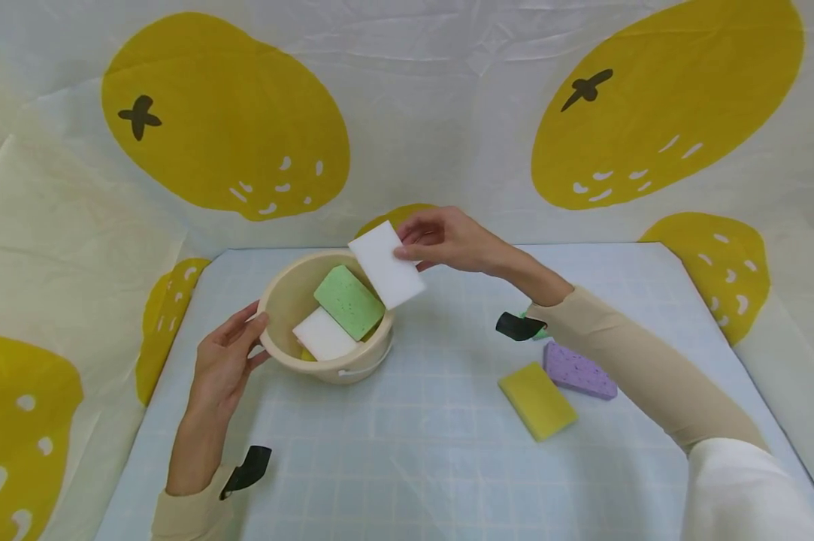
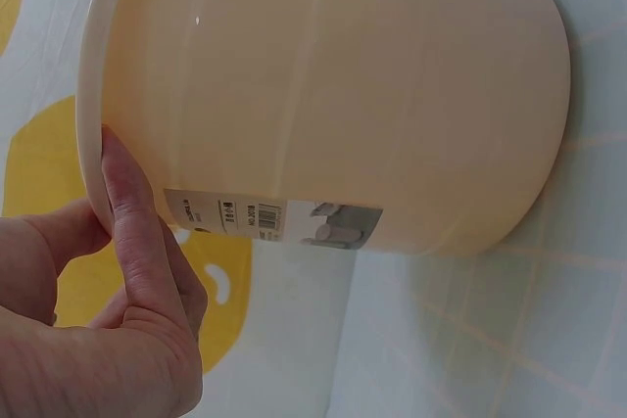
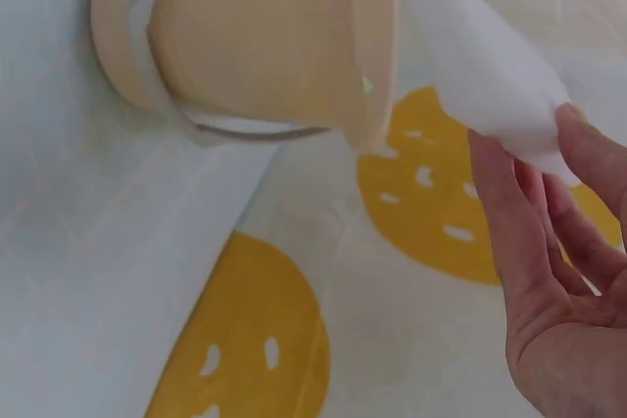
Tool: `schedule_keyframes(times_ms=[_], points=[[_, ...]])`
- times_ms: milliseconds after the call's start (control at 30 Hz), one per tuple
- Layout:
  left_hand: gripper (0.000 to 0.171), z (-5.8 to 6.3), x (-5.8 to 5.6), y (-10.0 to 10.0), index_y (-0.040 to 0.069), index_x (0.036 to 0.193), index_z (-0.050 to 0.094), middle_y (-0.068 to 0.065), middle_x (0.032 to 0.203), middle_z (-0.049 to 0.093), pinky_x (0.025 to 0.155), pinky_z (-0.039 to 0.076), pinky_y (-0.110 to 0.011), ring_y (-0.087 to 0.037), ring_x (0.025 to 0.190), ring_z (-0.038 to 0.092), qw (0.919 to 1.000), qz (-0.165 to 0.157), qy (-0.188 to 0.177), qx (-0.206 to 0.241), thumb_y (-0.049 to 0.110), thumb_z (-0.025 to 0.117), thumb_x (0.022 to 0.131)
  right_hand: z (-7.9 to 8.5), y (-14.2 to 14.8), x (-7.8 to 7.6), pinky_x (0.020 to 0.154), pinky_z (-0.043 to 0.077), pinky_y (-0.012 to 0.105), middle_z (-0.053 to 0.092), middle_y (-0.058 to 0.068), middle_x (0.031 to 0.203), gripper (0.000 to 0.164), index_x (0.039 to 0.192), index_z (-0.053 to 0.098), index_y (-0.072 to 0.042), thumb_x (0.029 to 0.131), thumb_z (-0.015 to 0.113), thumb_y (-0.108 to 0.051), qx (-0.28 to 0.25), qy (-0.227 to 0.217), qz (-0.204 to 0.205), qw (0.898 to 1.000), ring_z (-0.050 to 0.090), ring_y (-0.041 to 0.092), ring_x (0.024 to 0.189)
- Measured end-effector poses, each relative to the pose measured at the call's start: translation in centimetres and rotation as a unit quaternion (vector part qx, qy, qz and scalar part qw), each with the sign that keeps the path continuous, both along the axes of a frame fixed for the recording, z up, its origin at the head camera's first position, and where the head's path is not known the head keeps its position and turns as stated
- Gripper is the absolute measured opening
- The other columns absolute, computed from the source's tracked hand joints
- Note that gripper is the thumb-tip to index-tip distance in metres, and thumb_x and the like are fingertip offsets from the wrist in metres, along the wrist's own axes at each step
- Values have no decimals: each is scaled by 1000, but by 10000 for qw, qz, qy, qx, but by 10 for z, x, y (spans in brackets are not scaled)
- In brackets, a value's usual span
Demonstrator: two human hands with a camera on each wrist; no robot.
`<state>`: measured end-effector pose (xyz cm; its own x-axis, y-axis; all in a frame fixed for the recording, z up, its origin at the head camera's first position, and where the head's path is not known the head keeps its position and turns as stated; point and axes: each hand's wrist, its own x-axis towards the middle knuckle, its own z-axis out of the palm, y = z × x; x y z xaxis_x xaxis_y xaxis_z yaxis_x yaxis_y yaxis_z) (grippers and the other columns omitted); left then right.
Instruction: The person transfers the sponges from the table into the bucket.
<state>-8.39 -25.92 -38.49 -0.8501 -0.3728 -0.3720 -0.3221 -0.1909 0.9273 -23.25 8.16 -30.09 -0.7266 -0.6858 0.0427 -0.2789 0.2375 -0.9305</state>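
Observation:
A cream bucket (image 1: 276, 300) stands at the back left of the table, holding a green sponge (image 1: 349, 302), a white sponge (image 1: 324, 336) and a bit of something yellow beneath. My left hand (image 1: 227, 361) pinches the bucket's rim between thumb and fingers on its left side; a label (image 2: 274, 220) shows on the outer wall. Over the bucket's right rim, my right hand (image 1: 450, 239) pinches another white sponge (image 1: 386, 263) by its right edge. That sponge is tilted, and in the right wrist view it appears above the rim, held between thumb and fingertips.
On the right of the table lie a yellow sponge (image 1: 537, 400) and a purple sponge (image 1: 580, 370), close together. Something green is partly hidden by the right sleeve (image 1: 623, 361). The bucket's white handle (image 1: 368, 366) hangs down at its front right. A lemon-print sheet (image 1: 440, 113) encloses the table.

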Motion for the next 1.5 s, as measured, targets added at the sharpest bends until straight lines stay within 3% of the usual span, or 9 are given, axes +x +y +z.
schedule_keyframes(times_ms=[467,667,967,1200,1500], points=[[71,-2,-1,-2,11,147,57,5,110,72,79,61,-25,-10,90,68,9986,-132,360,365,34,85,85,-9,-42,4,77,64,40,70,13,104,28,116,69,0,93,78,-13,-9,-194,349,9992,72,27,91],[71,-2,0,-1,12,146,58,5,112,72,79,61,-24,-11,89,67,9987,-145,341,346,35,85,84,-20,-57,6,77,64,40,70,12,102,25,114,69,-1,94,78,-14,46,-152,480,9987,70,25,89],[73,-1,1,-1,12,146,58,5,112,72,79,61,-24,-11,90,67,9989,-148,306,324,37,85,83,-36,-80,10,79,62,53,70,12,98,21,110,69,2,94,76,-11,40,-187,741,9971,69,23,85],[73,-2,1,-2,14,146,58,5,115,71,79,60,-24,-12,93,67,9992,-129,250,299,39,85,83,-44,-95,13,76,64,40,71,10,97,23,110,68,0,94,77,-13,393,-233,759,9961,70,20,86],[72,-3,2,-2,15,147,58,5,116,71,80,60,-24,-12,94,67,9991,-103,260,324,38,84,84,-51,-113,18,71,63,34,72,9,92,22,106,68,1,94,78,-15,680,-27,798,9945,70,17,78]])
